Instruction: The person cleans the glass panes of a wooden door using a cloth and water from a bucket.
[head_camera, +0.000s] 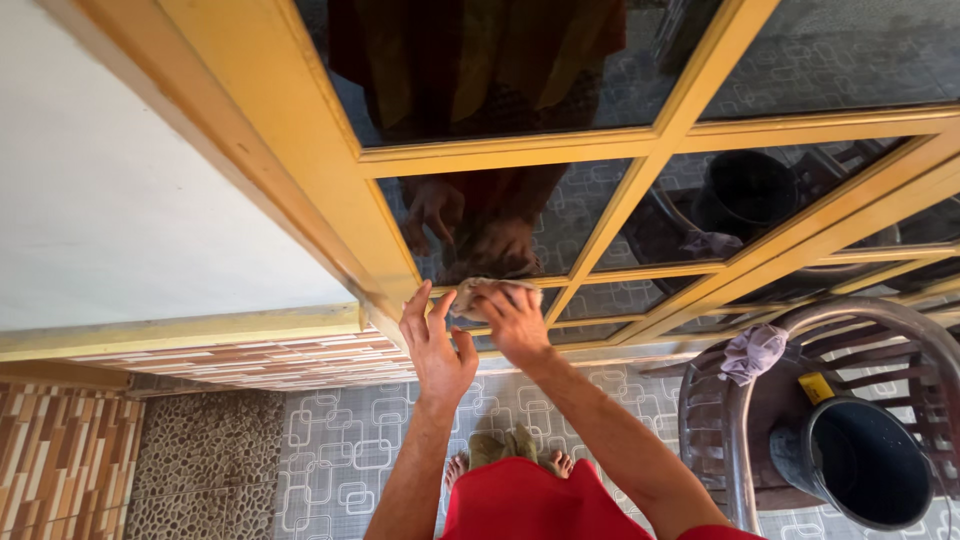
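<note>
The right hand (515, 322) covers most of the cloth (470, 293), leaving only its upper left part showing. The bottom edge cuts off both forearms and the red garment (530, 505), which hides all of the feet but the toes. The plastic chair (720, 420) and the dark bucket (865, 465) run past the lower right corner. Reflections in the glass panes (480, 215) are too dim to make out.

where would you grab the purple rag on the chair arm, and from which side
Pinch the bunched top of the purple rag from above. It drapes over the brown plastic chair arm, so its crumpled folds stand up free, clear of the dark bucket on the seat.
</note>
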